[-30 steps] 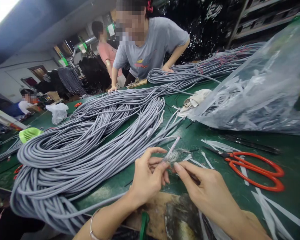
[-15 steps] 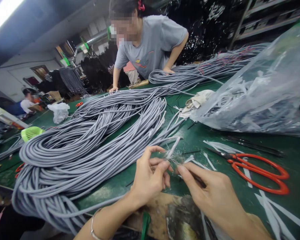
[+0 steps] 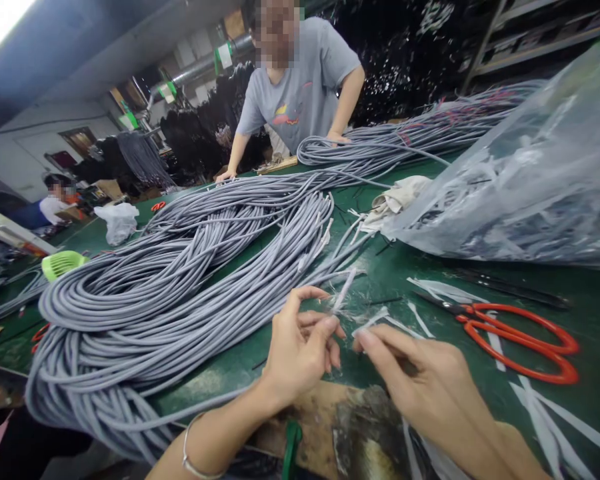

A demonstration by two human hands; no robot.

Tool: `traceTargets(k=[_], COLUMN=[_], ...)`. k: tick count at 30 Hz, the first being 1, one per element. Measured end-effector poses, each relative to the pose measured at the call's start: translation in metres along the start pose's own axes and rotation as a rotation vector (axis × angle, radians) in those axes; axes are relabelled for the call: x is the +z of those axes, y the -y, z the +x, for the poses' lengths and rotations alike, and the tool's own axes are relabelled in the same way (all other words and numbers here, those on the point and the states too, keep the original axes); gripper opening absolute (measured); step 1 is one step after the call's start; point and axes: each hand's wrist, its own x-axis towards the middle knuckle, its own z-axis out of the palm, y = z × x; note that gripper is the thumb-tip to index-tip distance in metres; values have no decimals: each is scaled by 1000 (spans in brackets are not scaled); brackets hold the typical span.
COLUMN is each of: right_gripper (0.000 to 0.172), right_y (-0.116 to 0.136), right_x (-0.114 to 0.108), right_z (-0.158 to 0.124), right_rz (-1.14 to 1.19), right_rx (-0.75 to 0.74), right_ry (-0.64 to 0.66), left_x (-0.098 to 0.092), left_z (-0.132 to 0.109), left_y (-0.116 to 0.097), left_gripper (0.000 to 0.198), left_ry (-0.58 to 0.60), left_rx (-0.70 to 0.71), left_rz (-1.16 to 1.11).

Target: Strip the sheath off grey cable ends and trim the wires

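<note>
Near the middle of the green table, my left hand (image 3: 300, 340) pinches a cable end, whose frayed fine strands and upright white strip (image 3: 344, 291) stick up past the fingertips. Just to its right, my right hand (image 3: 420, 373) has thumb and forefinger closed at the strands; what lies between them is too small to tell. The hands are a small gap apart. A large coiled bundle of grey cables (image 3: 220, 293) spreads left of my hands. Red-handled scissors (image 3: 523, 340) lie open to the right, beside white strips (image 3: 545, 420).
A clear plastic bag (image 3: 520, 193) of scraps fills the right back, beside a crumpled cloth (image 3: 397, 199). Across the table a person in a grey shirt (image 3: 300, 87) leans with both hands down. A green fan-like object (image 3: 63, 265) sits left; wood (image 3: 315, 413) lies below my hands.
The person across the table has straightened and shifted slightly right. My right hand has moved slightly, and the strands between my hands look less bunched.
</note>
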Motion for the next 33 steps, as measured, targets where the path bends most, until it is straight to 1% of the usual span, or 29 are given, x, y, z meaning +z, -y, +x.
traceTargets(k=[2, 5, 15, 21, 24, 28, 30, 33], right_gripper=[39, 39, 37, 40, 39, 35, 34, 35], right_y=[-2, -5, -4, -5, -6, -5, -4, -4], right_x=[2, 4, 4, 5, 7, 8, 8, 5], right_z=[1, 2, 1, 2, 2, 1, 1, 2], right_rz=[-82, -146, -143, -172, -224, -301, -314, -320], right_rx=[-68, -117, -144, -129, -188, -277, -285, -274], right_ry=[4, -29, -30, -11, -60, -157, -179, -208], left_x=[1, 2, 0, 1, 1, 1, 1, 1], left_z=[-1, -3, -4, -4, -4, -4, -4, -5], left_y=[0, 2, 6, 9, 8, 6, 5, 4], left_gripper=[31, 29, 25, 20, 20, 19, 19, 25], left_ry=[8, 15, 12, 11, 32, 126, 149, 147], left_rx=[-5, -6, 29, 58, 37, -33, -45, -37], left_rz=[9, 17, 51, 135, 142, 105, 110, 125])
